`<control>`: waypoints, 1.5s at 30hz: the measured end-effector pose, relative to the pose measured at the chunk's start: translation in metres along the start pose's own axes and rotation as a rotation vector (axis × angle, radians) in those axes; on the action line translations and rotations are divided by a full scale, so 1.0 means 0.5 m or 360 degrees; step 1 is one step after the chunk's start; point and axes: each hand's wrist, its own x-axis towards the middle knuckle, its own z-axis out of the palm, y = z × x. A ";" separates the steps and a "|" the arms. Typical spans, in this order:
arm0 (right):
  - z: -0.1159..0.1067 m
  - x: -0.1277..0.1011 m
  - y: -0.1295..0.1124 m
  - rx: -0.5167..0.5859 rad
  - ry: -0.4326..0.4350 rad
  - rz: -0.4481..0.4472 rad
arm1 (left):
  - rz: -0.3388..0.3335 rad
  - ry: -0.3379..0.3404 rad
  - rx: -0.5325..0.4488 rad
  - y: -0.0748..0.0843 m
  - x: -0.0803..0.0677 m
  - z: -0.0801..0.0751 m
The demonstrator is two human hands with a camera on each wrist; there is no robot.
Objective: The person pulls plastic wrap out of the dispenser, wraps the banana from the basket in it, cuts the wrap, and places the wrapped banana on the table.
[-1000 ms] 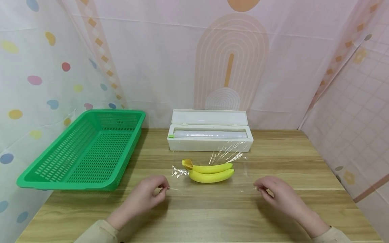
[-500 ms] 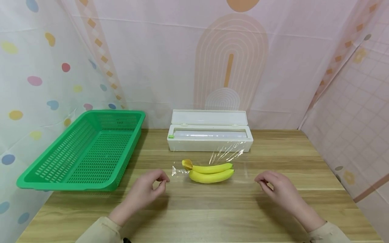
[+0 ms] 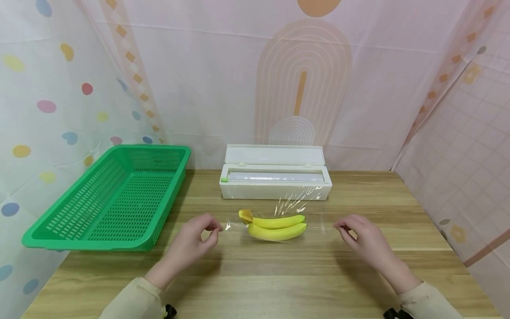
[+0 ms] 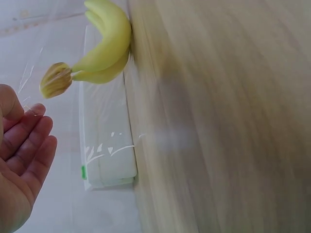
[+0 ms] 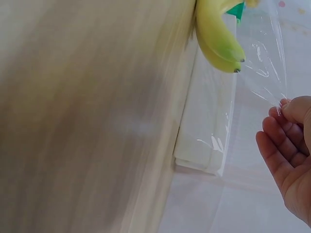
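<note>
Two yellow bananas (image 3: 278,226), joined at the stem, lie in front of a white wrap dispenser (image 3: 275,191) whose lid is open. Clear plastic wrap (image 3: 295,204) stretches from the dispenser toward me and overlaps the bananas. My left hand (image 3: 199,237) pinches one front corner of the wrap between thumb and fingers, left of the banana stem. The opposite corner is pinched by my right hand (image 3: 367,243), beyond the banana tips. In the right wrist view, taut creases in the film run to the right fingertips (image 5: 286,108). The see-through film's outline is faint in places.
A green plastic basket (image 3: 166,212) stands at the left of the wooden table (image 3: 275,292). Inside the dispenser sits a roll of wrap (image 3: 275,177), with a small green slider (image 3: 225,180) at its left end. Patterned curtains (image 3: 207,79) hang around the table.
Both hands have moved slightly away from me, toward the dispenser, carrying the wrap's front edge closer to the bananas. The bananas, dispenser and basket have not moved.
</note>
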 end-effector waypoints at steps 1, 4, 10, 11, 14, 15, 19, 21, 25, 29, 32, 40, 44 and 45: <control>0.000 0.002 0.001 -0.0007 -0.0001 0.0005 | -0.0014 -0.0006 -0.0003 0.000 0.002 -0.001; 0.001 0.008 0.003 -0.0019 0.0002 0.0024 | -0.0051 -0.0020 -0.0011 -0.001 0.008 -0.003; 0.004 0.019 0.006 -0.0036 0.0019 0.0069 | -0.0140 -0.0057 -0.0047 -0.005 0.019 -0.003; 0.005 0.020 0.007 -0.0040 0.0017 0.0078 | -0.0153 -0.0061 -0.0053 -0.006 0.021 -0.003; 0.008 0.025 0.010 -0.0042 0.0006 0.0105 | -0.0182 -0.0066 -0.0069 -0.007 0.027 -0.003; 0.009 0.026 0.011 -0.0040 0.0001 0.0114 | -0.0197 -0.0073 -0.0072 -0.007 0.029 -0.003; 0.015 0.033 0.017 -0.0022 -0.0014 0.0144 | -0.0282 -0.0102 -0.0102 -0.010 0.038 -0.001; 0.018 0.036 0.020 -0.0015 -0.0013 0.0159 | -0.0321 -0.0114 -0.0113 -0.012 0.042 -0.001; 0.026 0.041 0.025 -0.0023 -0.0026 0.0196 | -0.0359 -0.0117 -0.0147 -0.017 0.046 0.001; 0.033 0.047 0.031 -0.0033 -0.0046 0.0238 | -0.0376 -0.0124 -0.0170 -0.022 0.049 0.003; 0.038 0.052 0.035 -0.0032 -0.0052 0.0264 | -0.0410 -0.0144 -0.0190 -0.024 0.052 0.004; 0.053 0.063 0.041 0.0002 -0.0094 0.0341 | -0.0559 -0.0191 -0.0280 -0.031 0.058 0.007; 0.061 0.068 0.045 0.0030 -0.0135 0.0368 | -0.0654 -0.0215 -0.0351 -0.039 0.060 0.011; 0.063 0.069 0.046 0.0038 -0.0148 0.0376 | -0.0678 -0.0222 -0.0372 -0.041 0.060 0.011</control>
